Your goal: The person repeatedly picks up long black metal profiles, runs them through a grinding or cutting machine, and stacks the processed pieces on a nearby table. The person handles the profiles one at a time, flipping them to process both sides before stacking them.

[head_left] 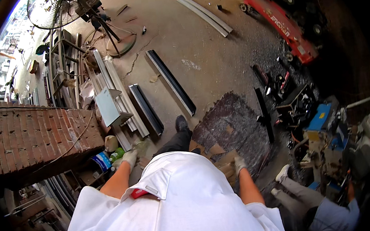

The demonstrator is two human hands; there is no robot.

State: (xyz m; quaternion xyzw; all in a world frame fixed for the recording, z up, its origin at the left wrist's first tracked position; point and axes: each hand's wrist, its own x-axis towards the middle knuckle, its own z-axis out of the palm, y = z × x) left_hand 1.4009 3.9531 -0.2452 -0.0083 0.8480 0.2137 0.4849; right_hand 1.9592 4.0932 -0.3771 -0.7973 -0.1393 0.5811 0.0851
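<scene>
My left hand (pixel 130 157), in a pale work glove, hangs beside my body, nearest to a green plastic bottle (pixel 117 154) and a blue-and-white container (pixel 101 161). Whether it touches the bottle I cannot tell; its fingers are too small to make out. On the other side my right hand (pixel 239 164), also gloved, hangs low next to flattened brown cardboard (pixel 226 161). Its fingers do not show clearly either. Ahead of my dark shoe (pixel 181 123), a short black metal profile (pixel 146 109) and a longer one (pixel 171 82) lie on the concrete floor.
A brick pillar (pixel 43 135) stands at left, with silvery profiles (pixel 115 88) stacked beyond it. A large fan (pixel 66 9) stands far left. Metal shavings cover a dark mat (pixel 233 127). At right are a blue machine (pixel 322 115), a red machine (pixel 280 23) and a seated person (pixel 327 213).
</scene>
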